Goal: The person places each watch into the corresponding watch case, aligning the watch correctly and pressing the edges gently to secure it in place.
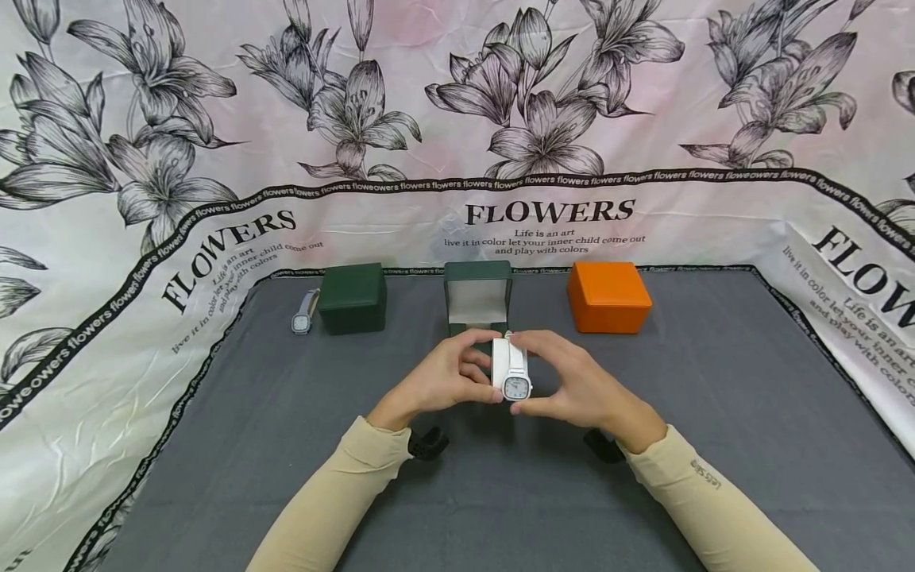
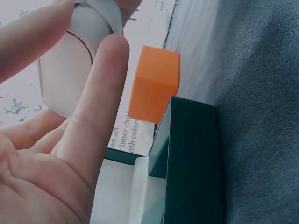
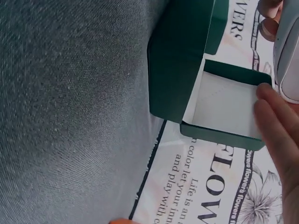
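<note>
- White watch (image 1: 516, 388), pale square dial, white strap: wrapped around a white cushion (image 1: 499, 369), held above the grey cloth and just in front of the open green box, between both hands.
- Left hand (image 1: 450, 373): grips the cushion's left side, thumb at the near end, fingers bent toward the far end; a narrow hold.
- Right hand (image 1: 579, 383): spans the watch and cushion, forefinger at the far end, thumb at the near end by the dial; a wider hold.
- Open green box (image 1: 477, 270): upright lid, white lining, partly hidden by the hands.
- Closed green box (image 1: 353, 298): left of the open one, well apart from it.
- Second watch (image 1: 303, 322), light strap: lies just beside the closed green box, on its left.
- Orange box (image 1: 610, 298): closed, right of the open green box.
- Grey cloth (image 1: 457, 516): beneath all the boxes.
- Flower-printed cloth (image 1: 550, 143): hangs behind, lettered "FLOWERS".
- Cream sleeves (image 1: 336, 492): on both arms.
</note>
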A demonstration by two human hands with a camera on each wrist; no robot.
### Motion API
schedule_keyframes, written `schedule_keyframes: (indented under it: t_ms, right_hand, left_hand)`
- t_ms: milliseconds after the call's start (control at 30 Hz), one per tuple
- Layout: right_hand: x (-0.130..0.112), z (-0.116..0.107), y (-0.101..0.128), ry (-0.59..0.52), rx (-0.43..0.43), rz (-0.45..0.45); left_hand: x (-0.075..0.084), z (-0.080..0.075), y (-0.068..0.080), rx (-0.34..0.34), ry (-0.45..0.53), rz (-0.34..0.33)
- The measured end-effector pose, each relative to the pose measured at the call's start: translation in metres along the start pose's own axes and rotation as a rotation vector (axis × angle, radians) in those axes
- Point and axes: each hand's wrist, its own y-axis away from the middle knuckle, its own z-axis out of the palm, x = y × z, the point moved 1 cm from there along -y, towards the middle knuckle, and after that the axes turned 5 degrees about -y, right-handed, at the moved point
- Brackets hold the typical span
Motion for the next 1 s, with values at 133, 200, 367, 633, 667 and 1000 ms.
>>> schedule_keyframes:
  t_ms: [133, 200, 367, 633, 667, 1000]
  right_hand:
    - [-0.001, 0.001, 0.002, 0.076, 0.014, -0.034]
    - [-0.002, 0.001, 0.002, 0.100, 0.018, -0.056]
    - [-0.002, 0.001, 0.002, 0.090, 0.052, -0.077]
    - [-0.003, -0.007, -0.002, -0.081, 0.227, -0.071]
    - [-0.006, -0.008, -0.003, -0.091, 0.214, -0.070]
    - [-0.032, -0.013, -0.008, -0.108, 0.153, -0.033]
  left_hand:
    - [-0.004, 0.002, -0.001, 0.007, 0.017, 0.035]
    - [-0.003, 0.003, -0.001, 0.010, 0.033, 0.067]
    - [-0.003, 0.006, -0.001, 0.032, 0.014, 0.122]
    - [0.000, 0.016, -0.001, 0.033, -0.085, 0.135]
    - [0.000, 0.016, -0.002, 0.041, -0.053, 0.130]
    - [0.006, 0.010, 0.000, 0.078, 0.070, 0.106]
